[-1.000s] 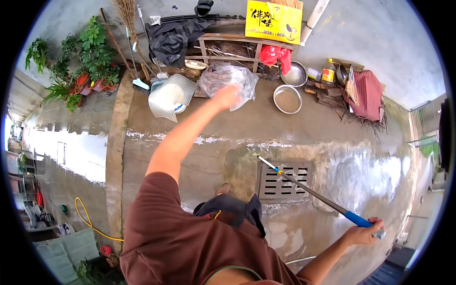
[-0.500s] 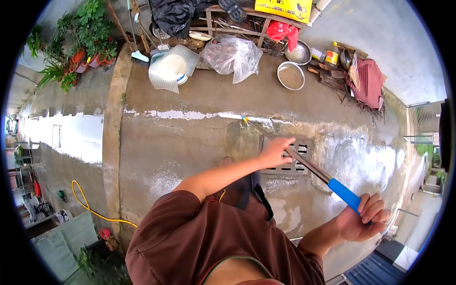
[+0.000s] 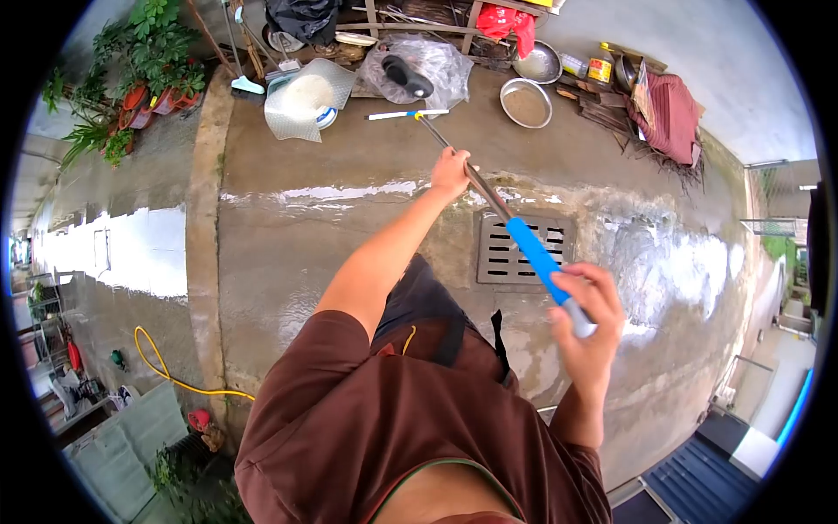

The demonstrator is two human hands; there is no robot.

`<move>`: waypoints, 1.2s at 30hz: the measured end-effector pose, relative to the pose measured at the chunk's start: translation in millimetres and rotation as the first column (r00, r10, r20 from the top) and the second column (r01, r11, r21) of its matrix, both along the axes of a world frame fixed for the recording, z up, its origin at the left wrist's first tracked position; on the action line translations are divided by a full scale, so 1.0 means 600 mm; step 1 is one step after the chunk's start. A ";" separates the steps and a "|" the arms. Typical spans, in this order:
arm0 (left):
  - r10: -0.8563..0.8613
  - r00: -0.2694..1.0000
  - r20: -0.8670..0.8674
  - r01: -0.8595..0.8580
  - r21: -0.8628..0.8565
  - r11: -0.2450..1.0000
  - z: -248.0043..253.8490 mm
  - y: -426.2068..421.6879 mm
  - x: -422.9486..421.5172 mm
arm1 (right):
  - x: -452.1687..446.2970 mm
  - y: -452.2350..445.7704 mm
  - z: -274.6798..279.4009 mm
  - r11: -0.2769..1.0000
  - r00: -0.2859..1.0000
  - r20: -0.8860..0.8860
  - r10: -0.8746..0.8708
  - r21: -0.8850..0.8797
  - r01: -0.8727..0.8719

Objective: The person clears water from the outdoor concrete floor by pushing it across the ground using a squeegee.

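Note:
A floor squeegee point(image 3: 491, 194) with a metal pole, a blue grip and a thin white-and-blue head slants up across the view. My left hand point(image 3: 449, 172) is closed around the pole partway up. Near the lower end, my right hand point(image 3: 594, 306) curls loosely about the grey tip of the blue grip. The squeegee head point(image 3: 406, 114) is over the far floor, close to a clear plastic bag point(image 3: 449, 65). Whether the head touches the floor I cannot tell. A black shoe point(image 3: 408, 77) shows in front of the bag.
A slotted drain cover point(image 3: 524, 247) lies in the wet concrete floor point(image 3: 288, 244). Beyond stand a metal basin point(image 3: 526, 103), a bucket point(image 3: 305, 100) with a bubbly sheet, and a wooden rack point(image 3: 419, 29). Potted plants point(image 3: 140, 105) and a yellow hose point(image 3: 161, 362) are on the left.
The squeegee head has moved away from me, from the wet strip toward the bag. Both hands moved forward and left. The black shoe went from the rack's top to in front of the bag.

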State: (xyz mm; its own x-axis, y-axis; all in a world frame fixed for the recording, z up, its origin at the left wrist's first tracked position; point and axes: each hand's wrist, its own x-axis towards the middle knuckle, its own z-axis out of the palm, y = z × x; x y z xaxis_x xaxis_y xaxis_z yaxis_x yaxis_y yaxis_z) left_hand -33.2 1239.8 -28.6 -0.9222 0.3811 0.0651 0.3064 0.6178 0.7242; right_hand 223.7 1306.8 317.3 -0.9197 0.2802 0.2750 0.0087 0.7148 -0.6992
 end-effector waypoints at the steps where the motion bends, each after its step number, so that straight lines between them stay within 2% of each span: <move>1: -0.002 0.993 0.114 0.004 -0.024 1.000 0.000 0.003 -0.006 | -0.005 -0.014 0.002 1.000 0.999 0.046 0.006 0.005 -0.006; 2: 0.008 0.990 0.139 -0.005 -0.018 1.000 0.000 0.008 -0.012 | -0.011 -0.021 0.002 1.000 0.996 0.092 0.013 0.008 -0.014; 3: 0.018 0.986 0.165 -0.016 -0.015 1.000 0.005 0.012 -0.017 | -0.016 -0.020 -0.003 0.995 0.997 0.065 0.037 0.095 -0.043; 4: 0.027 0.981 0.191 -0.025 -0.013 1.000 0.008 0.015 -0.022 | -0.020 -0.017 -0.004 0.996 1.000 0.022 0.021 0.089 -0.023; 7: 0.039 0.992 0.117 -0.042 0.026 0.999 0.025 0.024 -0.027 | -0.017 -0.001 -0.009 0.998 0.996 -0.072 -0.045 0.043 0.049; 10: -0.025 1.000 -0.013 0.025 0.003 1.000 0.030 0.022 -0.045 | -0.022 0.000 -0.019 0.994 0.988 -0.127 -0.093 -0.070 0.085; 15: -0.088 0.993 -0.082 0.087 -0.013 0.996 0.045 0.006 -0.039 | 0.001 -0.009 -0.040 0.991 0.977 -0.174 -0.125 0.020 0.130; 18: -0.128 0.970 -0.209 0.140 0.041 0.989 0.064 -0.017 -0.038 | 0.030 -0.022 -0.039 0.980 0.949 -0.246 -0.200 -0.063 0.190; 21: -0.122 0.950 -0.288 0.140 0.042 0.989 0.122 -0.036 -0.061 | 0.049 -0.015 -0.038 0.978 0.947 -0.254 -0.195 -0.126 0.168; 23: -0.080 0.935 -0.347 0.096 0.029 0.995 0.116 -0.046 -0.085 | 0.050 -0.008 -0.043 0.976 0.952 -0.236 -0.197 -0.136 0.168; 24: -0.059 0.924 -0.379 0.073 0.024 0.997 0.113 -0.051 -0.104 | 0.043 -0.007 -0.051 0.960 0.955 -0.173 -0.242 -0.184 0.210; 26: -0.140 0.933 -0.332 0.109 -0.109 0.988 0.092 -0.067 -0.128 | 0.025 -0.005 -0.078 0.919 0.949 -0.046 -0.312 -0.270 0.289; 27: -0.165 0.933 -0.320 0.114 -0.173 0.978 0.085 -0.075 -0.133 | 0.021 0.000 -0.094 0.911 0.950 -0.074 -0.302 -0.315 0.265; 29: -0.196 0.947 -0.254 0.127 -0.264 0.956 0.068 -0.085 -0.135 | 0.013 0.013 -0.100 0.938 0.953 -0.150 -0.262 -0.270 0.216; 31: -0.186 0.949 -0.253 0.118 -0.262 0.958 0.059 -0.098 -0.126 | 0.008 0.019 -0.101 0.945 0.953 -0.178 -0.246 -0.263 0.195; 35: -0.085 0.974 -0.211 0.035 -0.231 0.972 0.020 -0.117 -0.134 | -0.017 0.027 -0.115 0.959 0.982 -0.052 -0.184 -0.227 0.168; 36: -0.050 0.980 -0.195 0.014 -0.182 0.983 0.010 -0.123 -0.141 | -0.023 0.021 -0.121 0.945 0.982 -0.022 -0.189 -0.275 0.176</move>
